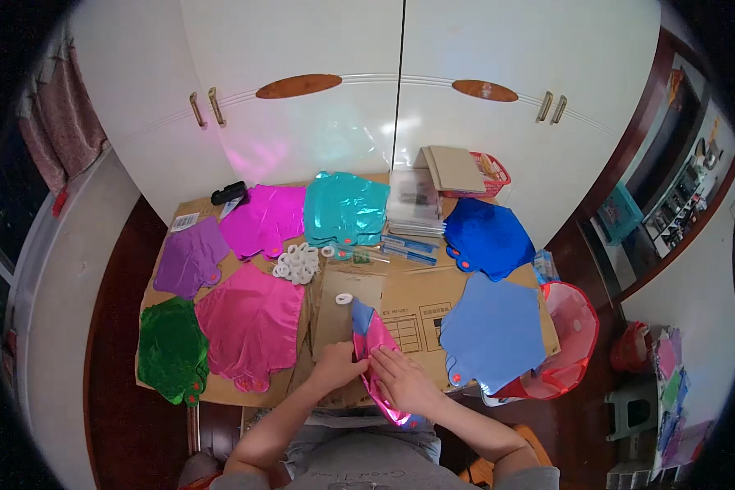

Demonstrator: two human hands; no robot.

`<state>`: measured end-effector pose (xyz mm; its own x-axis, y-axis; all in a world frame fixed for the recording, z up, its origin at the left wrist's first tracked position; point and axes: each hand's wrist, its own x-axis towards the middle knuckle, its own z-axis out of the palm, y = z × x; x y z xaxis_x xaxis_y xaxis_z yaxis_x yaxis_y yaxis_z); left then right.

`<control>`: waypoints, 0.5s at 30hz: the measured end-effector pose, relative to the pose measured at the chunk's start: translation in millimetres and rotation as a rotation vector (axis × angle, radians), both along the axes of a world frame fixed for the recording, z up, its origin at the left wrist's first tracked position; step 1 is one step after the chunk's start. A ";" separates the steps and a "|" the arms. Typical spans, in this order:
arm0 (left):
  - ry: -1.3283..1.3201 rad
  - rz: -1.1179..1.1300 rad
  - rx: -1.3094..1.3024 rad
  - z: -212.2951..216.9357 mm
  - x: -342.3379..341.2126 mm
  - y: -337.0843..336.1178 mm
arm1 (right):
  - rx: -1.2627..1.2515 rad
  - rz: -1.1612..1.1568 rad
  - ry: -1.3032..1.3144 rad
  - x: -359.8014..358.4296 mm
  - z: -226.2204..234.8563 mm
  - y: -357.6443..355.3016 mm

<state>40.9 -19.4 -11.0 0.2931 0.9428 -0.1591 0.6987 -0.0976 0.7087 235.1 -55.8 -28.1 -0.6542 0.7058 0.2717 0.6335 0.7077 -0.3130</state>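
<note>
Between my hands is a narrow folded bundle of shiny pink and blue foil sheets (367,325), slanting over the front edge of the cardboard-covered table. My left hand (340,366) pinches its left side, with the fingertips partly hidden. Across the bundle's right side, my right hand (404,382) is closed with its fingers pressed together against the foil. A small white ring (344,299) lies just beyond the bundle's upper end. Left of my hands is a flat pink foil stack (253,331); to the right is a light blue foil stack (494,331).
Green (171,347), purple (191,260), magenta (267,216), teal (347,208) and dark blue foil stacks (488,237) surround a pile of white rings (296,263). Clear plastic packets (415,200) and a red basket (501,173) stand at the back. A red-rimmed bin (576,335) adjoins the right edge.
</note>
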 end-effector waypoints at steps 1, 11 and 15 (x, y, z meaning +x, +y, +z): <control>-0.004 -0.007 0.007 -3.1 -1.5 1.2 | 0.000 0.000 0.011 -0.3 0.3 0.6; 0.081 0.068 0.262 -23.0 -10.8 51.6 | 0.064 -0.090 0.070 -18.0 1.3 44.6; 0.082 0.092 0.222 -19.4 -11.4 55.5 | -0.046 -0.063 0.036 -6.3 1.1 37.5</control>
<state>29.6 36.0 -30.4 0.1993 0.9793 0.0350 0.7662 -0.1780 0.6174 228.7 -18.4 -27.0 -0.5983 0.7577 0.2607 0.6641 0.6510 -0.3677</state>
